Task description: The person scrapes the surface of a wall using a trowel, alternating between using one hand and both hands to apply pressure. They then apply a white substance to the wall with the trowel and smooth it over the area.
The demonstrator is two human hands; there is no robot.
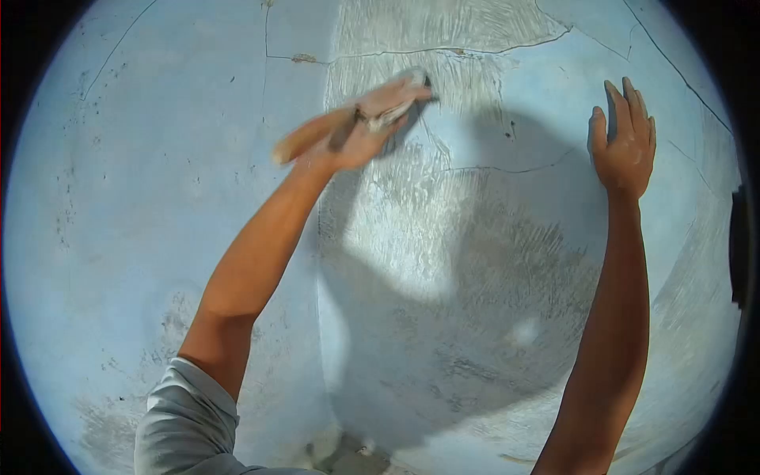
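Observation:
My left hand (368, 150) is closed around a wooden-handled tool (305, 138), smeared by motion. Its tan handle sticks out toward the lower left, and a greyish-white end (413, 77) shows by my fingertips, right at the wall. Whitish material (383, 119) shows between my fingers; I cannot tell what kind of tool it is. My right hand (625, 154) is raised at the right with fingers stretched out and nothing in it, its palm side toward the pale blue wall (546, 87).
Streaky whitish strokes (400, 226) mark the wall around an inner corner (320, 293). Cracks (514, 47) run across the upper part. Shadows of my arms and head fall over the middle. A dark object (738, 245) stands at the right edge.

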